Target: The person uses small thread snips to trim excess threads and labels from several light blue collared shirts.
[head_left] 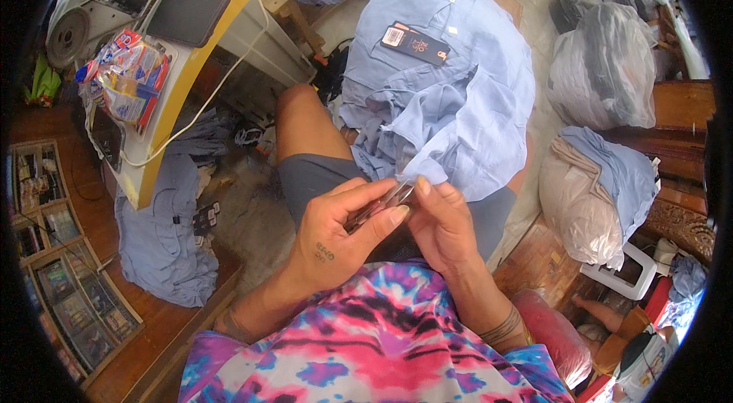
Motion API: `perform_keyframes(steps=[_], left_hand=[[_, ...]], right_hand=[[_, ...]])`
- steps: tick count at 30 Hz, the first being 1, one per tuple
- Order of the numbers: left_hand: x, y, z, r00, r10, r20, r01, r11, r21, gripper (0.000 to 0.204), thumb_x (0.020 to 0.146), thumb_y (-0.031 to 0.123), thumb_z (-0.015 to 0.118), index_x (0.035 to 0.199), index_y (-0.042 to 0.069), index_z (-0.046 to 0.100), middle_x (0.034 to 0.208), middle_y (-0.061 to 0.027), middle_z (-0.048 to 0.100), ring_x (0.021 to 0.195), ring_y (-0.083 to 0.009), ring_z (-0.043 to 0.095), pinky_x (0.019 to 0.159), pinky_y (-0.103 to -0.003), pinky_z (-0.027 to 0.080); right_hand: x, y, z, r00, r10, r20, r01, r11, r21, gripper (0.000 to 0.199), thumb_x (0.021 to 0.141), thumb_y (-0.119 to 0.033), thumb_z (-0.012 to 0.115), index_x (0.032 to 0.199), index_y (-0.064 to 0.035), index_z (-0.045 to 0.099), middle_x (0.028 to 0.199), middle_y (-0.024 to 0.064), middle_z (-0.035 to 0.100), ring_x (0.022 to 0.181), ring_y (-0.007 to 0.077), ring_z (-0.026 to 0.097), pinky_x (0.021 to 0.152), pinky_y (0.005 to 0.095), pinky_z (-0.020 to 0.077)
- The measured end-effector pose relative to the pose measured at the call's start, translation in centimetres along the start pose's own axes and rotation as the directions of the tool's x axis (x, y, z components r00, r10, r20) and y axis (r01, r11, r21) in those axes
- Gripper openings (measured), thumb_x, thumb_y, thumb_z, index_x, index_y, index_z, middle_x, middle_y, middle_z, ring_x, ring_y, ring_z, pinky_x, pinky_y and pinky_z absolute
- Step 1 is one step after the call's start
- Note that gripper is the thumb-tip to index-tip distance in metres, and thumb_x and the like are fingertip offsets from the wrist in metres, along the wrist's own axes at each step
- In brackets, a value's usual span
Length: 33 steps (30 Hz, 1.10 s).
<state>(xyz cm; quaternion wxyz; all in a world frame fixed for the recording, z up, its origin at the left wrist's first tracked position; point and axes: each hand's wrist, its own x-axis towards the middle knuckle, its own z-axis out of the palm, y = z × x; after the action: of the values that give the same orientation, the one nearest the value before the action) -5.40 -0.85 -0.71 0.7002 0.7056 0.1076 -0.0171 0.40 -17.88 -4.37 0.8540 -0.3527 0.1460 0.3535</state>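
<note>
One tool [372, 209] sat gripped in the left hand [332, 231], right hand [443, 229] pinching blue cloth [473, 117], likely trimming, next needing steadiness.

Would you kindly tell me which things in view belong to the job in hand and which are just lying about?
Apparently in use:
- small metal tool, in the left hand
- light-blue cloth, at the right hand

Apparently lying about:
- dark phone
- colourful plastic packet
- clear-bagged bundle
</note>
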Motion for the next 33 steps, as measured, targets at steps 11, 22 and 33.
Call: perform_keyframes(steps=[11, 22, 33], left_hand=[[0.0, 0.6, -0.9, 0.990, -0.089, 0.106, 0.088, 0.996, 0.012, 0.038, 0.099, 0.012, 0.071, 0.128, -0.011, 0.065, 0.098, -0.0058, 0.063, 0.086, -0.0082, 0.058, 0.074, -0.022, 0.046], [0.2, 1.6, -0.7, 0.975, -0.192, 0.115, 0.204, 0.973, -0.105, 0.036, 0.101, 0.016, 0.068, 0.129, -0.008, 0.066, 0.088, 0.0036, 0.055, 0.059, 0.0002, 0.041, 0.049, -0.021, 0.029], [0.3, 1.4, -0.7, 0.935, -0.331, 0.123, 0.353, 0.897, -0.266, 0.035, 0.102, 0.016, 0.066, 0.130, -0.004, 0.066, 0.068, 0.0063, 0.047, 0.049, -0.0003, 0.035, 0.043, -0.022, 0.024]], right_hand=[[-0.1, 0.1, 0.0, 0.998, -0.057, -0.021, 0.056, 0.996, -0.062, 0.021, 0.104, -0.021, 0.066, 0.104, -0.0015, 0.073, 0.096, 0.0056, 0.071, 0.087, 0.0130, 0.063, 0.082, 0.0297, 0.0493], [0.0, 0.4, 0.0, 0.996, -0.091, -0.020, 0.089, 0.994, -0.062, 0.021, 0.105, -0.021, 0.065, 0.111, -0.0019, 0.072, 0.100, 0.0056, 0.071, 0.089, 0.0124, 0.062, 0.082, 0.0299, 0.0492], [0.2, 0.5, -0.3, 0.991, -0.130, 0.005, 0.130, 0.979, -0.160, 0.023, 0.103, -0.020, 0.067, 0.116, -0.0005, 0.072, 0.105, 0.0062, 0.072, 0.090, 0.0112, 0.062, 0.082, 0.0281, 0.0488]])
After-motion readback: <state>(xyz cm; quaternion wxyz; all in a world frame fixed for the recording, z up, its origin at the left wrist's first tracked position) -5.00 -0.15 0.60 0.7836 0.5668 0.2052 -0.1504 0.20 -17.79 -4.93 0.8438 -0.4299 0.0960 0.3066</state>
